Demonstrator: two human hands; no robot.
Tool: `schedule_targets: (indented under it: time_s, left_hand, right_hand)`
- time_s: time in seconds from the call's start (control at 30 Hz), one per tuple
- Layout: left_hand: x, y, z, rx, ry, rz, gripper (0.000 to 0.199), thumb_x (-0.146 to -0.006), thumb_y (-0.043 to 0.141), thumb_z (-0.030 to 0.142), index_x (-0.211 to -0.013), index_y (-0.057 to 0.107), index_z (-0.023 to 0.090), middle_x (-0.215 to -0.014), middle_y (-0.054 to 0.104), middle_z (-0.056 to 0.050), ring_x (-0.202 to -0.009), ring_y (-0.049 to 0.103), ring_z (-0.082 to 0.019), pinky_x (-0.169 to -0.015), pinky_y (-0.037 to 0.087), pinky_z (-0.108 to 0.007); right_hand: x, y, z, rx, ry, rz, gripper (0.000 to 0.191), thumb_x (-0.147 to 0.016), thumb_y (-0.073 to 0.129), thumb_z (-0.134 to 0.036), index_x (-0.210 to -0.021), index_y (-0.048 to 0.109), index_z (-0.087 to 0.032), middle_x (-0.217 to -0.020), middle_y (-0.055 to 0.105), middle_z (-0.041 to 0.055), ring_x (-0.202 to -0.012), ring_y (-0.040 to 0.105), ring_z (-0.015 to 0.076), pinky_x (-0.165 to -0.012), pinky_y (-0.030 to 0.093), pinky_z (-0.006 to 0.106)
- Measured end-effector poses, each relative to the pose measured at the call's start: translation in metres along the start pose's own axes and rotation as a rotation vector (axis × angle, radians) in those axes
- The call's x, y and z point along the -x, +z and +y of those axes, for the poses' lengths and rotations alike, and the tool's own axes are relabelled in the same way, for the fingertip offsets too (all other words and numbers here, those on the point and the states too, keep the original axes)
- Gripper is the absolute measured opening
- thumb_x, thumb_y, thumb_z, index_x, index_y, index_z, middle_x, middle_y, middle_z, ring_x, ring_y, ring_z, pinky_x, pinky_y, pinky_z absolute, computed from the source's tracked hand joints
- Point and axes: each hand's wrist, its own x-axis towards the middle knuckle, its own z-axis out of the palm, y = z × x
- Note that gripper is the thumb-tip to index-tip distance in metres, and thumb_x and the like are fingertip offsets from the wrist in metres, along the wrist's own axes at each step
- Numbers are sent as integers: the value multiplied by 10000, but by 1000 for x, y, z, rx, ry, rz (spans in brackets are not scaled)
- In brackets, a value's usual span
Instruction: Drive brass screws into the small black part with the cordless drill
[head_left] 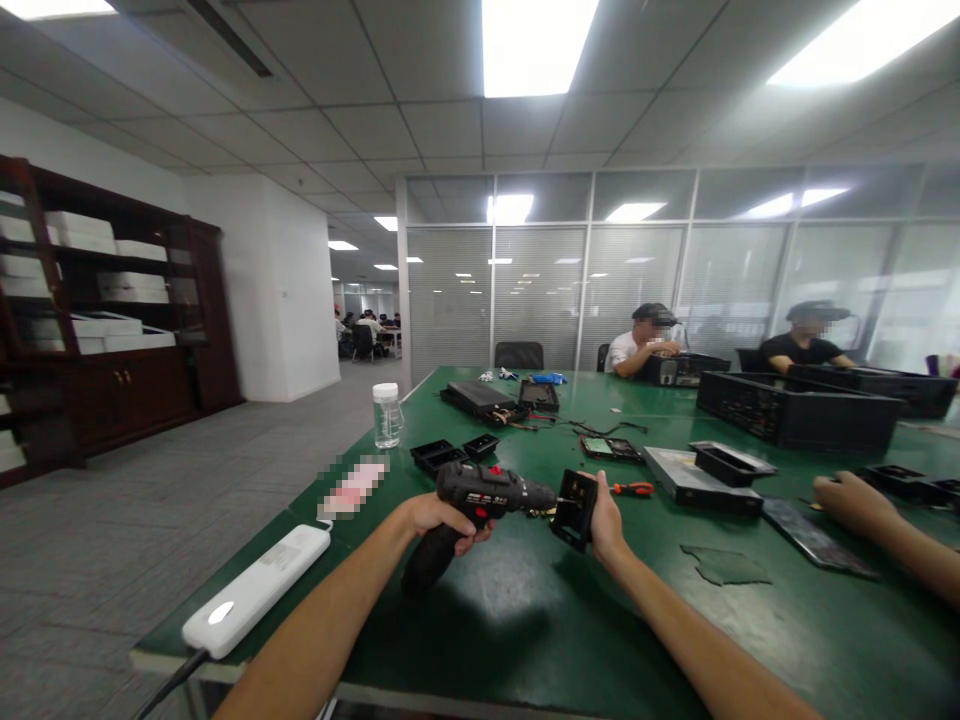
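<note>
My left hand is wrapped round the grip of a black cordless drill with red marks. The drill points to the right, its bit reaching the open face of a small black plastic tray. That tray is held up on its side by my right hand, just above the table. Whether the bit touches a screw is too small to tell. Small gold-coloured pieces lie behind the drill's tip. An orange-handled screwdriver rests just beyond my right hand.
On the green table are black trays, a clear bottle, a white power strip, a hard drive, a silver optical drive and a black computer case. A co-worker's hand reaches in at right. Two people sit opposite.
</note>
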Motion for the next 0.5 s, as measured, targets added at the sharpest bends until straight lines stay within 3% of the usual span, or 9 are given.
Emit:
schedule_targets:
  time_s: [0.5]
  left_hand:
    - [0, -1, -2, 34, -19, 11, 383, -575, 582, 178, -935, 491, 83, -735, 492, -47, -489, 458, -85, -486, 374, -233]
  right_hand:
    - [-1, -2, 2, 20, 3, -8, 507, -627, 403, -595, -902, 557, -198, -673, 568, -2, -596, 534, 168, -551, 427, 298]
